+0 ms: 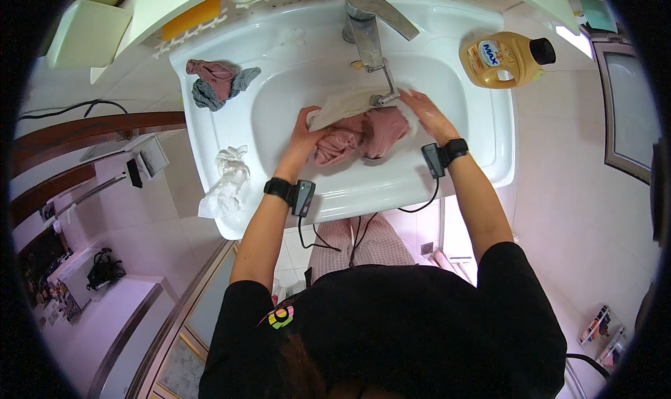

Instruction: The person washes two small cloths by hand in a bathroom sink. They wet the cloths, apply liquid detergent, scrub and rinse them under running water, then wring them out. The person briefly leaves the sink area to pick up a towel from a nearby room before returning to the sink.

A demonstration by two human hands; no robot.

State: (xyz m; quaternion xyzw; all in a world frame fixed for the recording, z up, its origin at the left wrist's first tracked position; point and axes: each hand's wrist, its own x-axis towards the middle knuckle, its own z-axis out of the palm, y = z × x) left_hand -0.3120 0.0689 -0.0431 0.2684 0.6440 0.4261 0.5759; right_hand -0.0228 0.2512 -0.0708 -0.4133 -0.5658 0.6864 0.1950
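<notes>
In the white washbasin (283, 152) lies a wet, crumpled pink cloth (385, 131), with a pale whitish cloth (341, 105) just behind it under the spout extension of the metal faucet (367, 37). My left hand (305, 134) has its fingers and thumb around the left edge of the pale cloth, beside the pink one. My right hand (427, 113) rests at the pale cloth's right end with fingers stretched out; whether it grips the cloth is not plain.
Pink and grey cloths (220, 82) lie bunched on the basin's left ledge, with a crumpled white cloth or tissue (228, 181) nearer me. A yellow detergent bottle (500, 61) lies on the right rear corner. A shelf (162, 6) overhangs the back; cables hang from both wristbands.
</notes>
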